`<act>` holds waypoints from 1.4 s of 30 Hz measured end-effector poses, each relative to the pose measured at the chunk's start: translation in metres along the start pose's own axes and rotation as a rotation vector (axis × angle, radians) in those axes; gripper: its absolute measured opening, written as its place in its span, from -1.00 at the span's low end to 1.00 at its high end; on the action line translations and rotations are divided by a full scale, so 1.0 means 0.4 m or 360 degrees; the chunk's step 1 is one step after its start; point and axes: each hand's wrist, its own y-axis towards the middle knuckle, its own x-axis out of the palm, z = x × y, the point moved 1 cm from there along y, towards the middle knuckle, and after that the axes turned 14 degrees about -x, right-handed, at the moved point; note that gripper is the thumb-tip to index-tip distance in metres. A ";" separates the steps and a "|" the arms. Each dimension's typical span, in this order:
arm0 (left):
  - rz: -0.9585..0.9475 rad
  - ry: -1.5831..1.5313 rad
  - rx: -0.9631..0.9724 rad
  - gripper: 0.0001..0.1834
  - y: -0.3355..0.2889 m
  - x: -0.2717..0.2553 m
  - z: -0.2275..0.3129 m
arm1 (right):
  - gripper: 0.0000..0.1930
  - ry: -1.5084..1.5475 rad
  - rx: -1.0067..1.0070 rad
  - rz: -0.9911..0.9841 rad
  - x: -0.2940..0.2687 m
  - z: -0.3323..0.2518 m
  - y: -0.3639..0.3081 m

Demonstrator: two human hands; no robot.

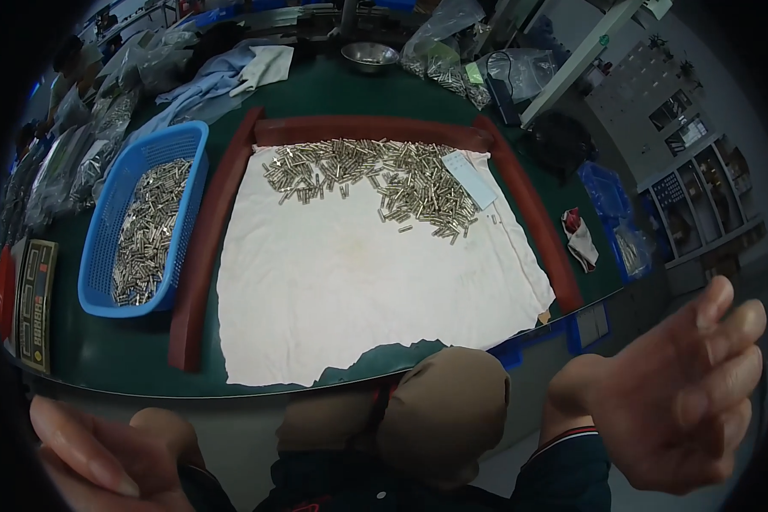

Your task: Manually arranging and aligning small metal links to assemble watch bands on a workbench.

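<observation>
Across white cloth point(333, 282), metal pins point(431, 196) look light, hard, slick: pinch mid-length; your left hand point(111, 456) and right hand point(670, 401) loosely spread, empty.

Left fingers point(81, 439) sit low — right fingers point(724, 386) curl loosely, higher up

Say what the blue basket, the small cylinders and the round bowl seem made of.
Blue basket: probably moulded plastic, slight sheen, judging by perforated walls and even colour.
Small cylinders: likely metal, smooth and shiny, given their silvery highlights; plating can't be judged.
Round bowl: apparently polished metal, from its grey surface and glints.
</observation>
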 end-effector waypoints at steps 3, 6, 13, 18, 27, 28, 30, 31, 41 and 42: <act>-0.0086 -0.0020 -0.0007 -0.68 -0.038 -0.016 -0.025 | -0.62 -0.0337 0.0167 -0.0859 0.041 0.176 -0.104; -0.0142 0.0019 -0.0171 -0.74 0.090 0.116 0.012 | -0.31 -0.0586 0.0375 -0.1541 0.041 0.295 -0.284; -0.0685 0.0310 -0.0710 -0.73 -0.017 0.410 -0.347 | -0.05 -0.0670 0.0653 -0.2272 0.021 0.362 -0.483; -0.0478 0.0609 -0.0581 -0.49 -0.063 0.453 -0.402 | 0.08 -0.0749 0.0578 -0.2362 0.030 0.417 -0.480; -0.0702 0.0528 -0.0714 -0.44 -0.061 0.469 -0.410 | 0.15 -0.0500 0.0680 -0.2298 0.099 0.400 -0.519; -0.0709 0.0533 -0.0720 -0.44 -0.062 0.474 -0.412 | 0.14 -0.0442 0.0721 -0.2247 0.116 0.392 -0.524; -0.0640 0.0460 -0.0751 -0.45 -0.070 0.480 -0.415 | 0.14 -0.0402 0.0765 -0.2198 0.151 0.374 -0.528; -0.0652 0.0464 -0.0749 -0.45 -0.069 0.480 -0.416 | 0.14 -0.0386 0.0798 -0.2169 0.167 0.366 -0.531; -0.0596 0.0453 -0.0845 -0.54 -0.065 0.452 -0.445 | -0.26 0.0117 0.1119 -0.1695 0.241 0.346 -0.485; -0.0607 0.0432 -0.0882 -0.52 -0.064 0.455 -0.445 | -0.49 -0.0066 0.0927 -0.1468 0.219 0.365 -0.479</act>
